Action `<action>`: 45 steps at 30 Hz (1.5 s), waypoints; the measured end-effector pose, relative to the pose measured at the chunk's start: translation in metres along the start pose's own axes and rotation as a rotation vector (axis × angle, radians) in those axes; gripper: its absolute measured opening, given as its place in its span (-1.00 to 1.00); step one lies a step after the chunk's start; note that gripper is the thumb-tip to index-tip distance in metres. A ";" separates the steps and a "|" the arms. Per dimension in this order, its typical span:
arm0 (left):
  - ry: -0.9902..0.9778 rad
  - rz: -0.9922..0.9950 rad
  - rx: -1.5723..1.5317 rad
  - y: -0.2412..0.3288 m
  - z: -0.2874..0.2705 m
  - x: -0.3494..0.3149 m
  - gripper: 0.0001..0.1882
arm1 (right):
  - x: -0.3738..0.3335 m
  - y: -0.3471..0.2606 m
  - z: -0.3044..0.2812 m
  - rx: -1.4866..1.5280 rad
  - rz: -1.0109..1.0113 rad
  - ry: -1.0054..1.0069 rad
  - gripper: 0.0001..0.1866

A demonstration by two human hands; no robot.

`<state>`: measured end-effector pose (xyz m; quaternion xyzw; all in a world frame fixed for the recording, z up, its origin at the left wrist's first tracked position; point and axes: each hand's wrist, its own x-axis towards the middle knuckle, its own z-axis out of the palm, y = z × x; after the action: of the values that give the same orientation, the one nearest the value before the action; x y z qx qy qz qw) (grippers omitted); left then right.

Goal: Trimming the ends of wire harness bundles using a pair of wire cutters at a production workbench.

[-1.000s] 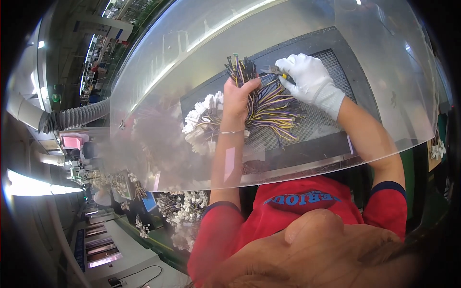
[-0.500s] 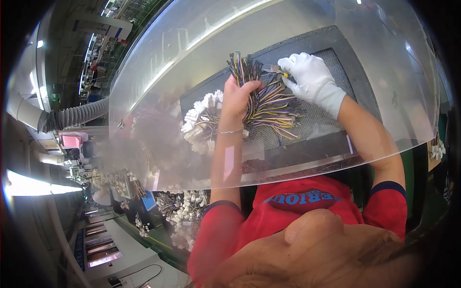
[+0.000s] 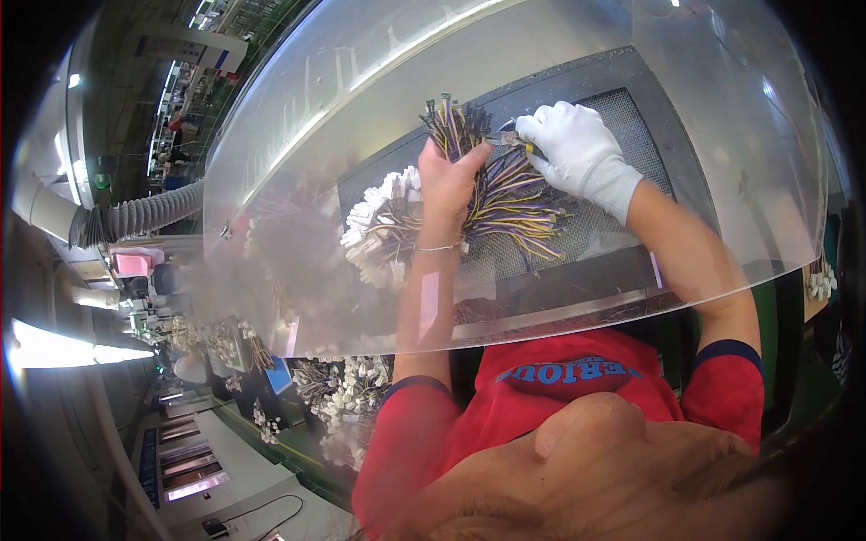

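My bare left hand [image 3: 446, 187] is closed around a thick bundle of thin wires [image 3: 521, 219], coloured yellow, black and purple. Dark ends of the bundle stick up past the thumb, and loose wires fan out to the right. White plastic connectors [image 3: 372, 221] hang in a cluster left of the wrist. My right hand [image 3: 577, 149], in a white glove, is closed on small pliers [image 3: 505, 139] with a bit of yellow on the handle. Their metal jaws point left at the upper wires beside my left thumb; whether they grip a wire is too small to tell.
A clear curved shield [image 3: 361, 325] arches over both forearms. Beneath the wires lies a dark-framed mesh panel [image 3: 631, 135]. More white connectors on wires [image 3: 352, 388] lie at the lower left, beside a blue piece [image 3: 279, 377]. A grey flexible duct [image 3: 153, 215] stands farther left.
My right hand and the pliers have shifted slightly left, bringing the jaws closer to my left thumb. My left hand still grips the wires, almost in place.
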<state>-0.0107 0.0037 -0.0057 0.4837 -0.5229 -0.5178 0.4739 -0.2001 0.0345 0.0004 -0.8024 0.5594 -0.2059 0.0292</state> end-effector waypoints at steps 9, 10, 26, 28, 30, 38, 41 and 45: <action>0.023 0.002 0.043 -0.004 -0.004 0.002 -0.69 | 0.001 -0.004 0.001 -0.020 0.070 -0.094 -0.72; 0.032 -0.008 0.062 -0.005 -0.006 0.003 -0.69 | 0.002 -0.004 0.001 -0.018 0.075 -0.105 -0.73; -0.074 -0.051 0.112 0.003 0.002 0.002 -0.68 | -0.002 0.000 0.007 0.249 0.143 -0.015 -0.68; -0.098 -0.042 0.164 0.003 0.003 0.003 -0.67 | -0.001 0.003 0.018 0.349 0.182 -0.003 -0.66; -0.093 -0.043 0.145 0.004 0.004 0.001 -0.67 | 0.002 0.001 0.018 0.451 0.214 0.006 -0.65; -0.001 0.023 0.170 -0.003 -0.002 0.005 -0.68 | -0.002 0.004 0.010 0.224 0.091 0.127 -0.70; 0.020 0.000 -0.007 0.000 -0.003 0.002 -0.68 | -0.001 -0.003 -0.006 0.137 0.063 0.023 -0.76; 0.043 0.041 -0.015 -0.002 -0.001 0.001 -0.67 | 0.000 -0.001 0.007 0.066 0.001 0.010 -0.73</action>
<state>-0.0096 0.0025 -0.0076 0.4805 -0.5185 -0.5012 0.4991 -0.1969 0.0341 -0.0057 -0.7996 0.5530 -0.2281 0.0528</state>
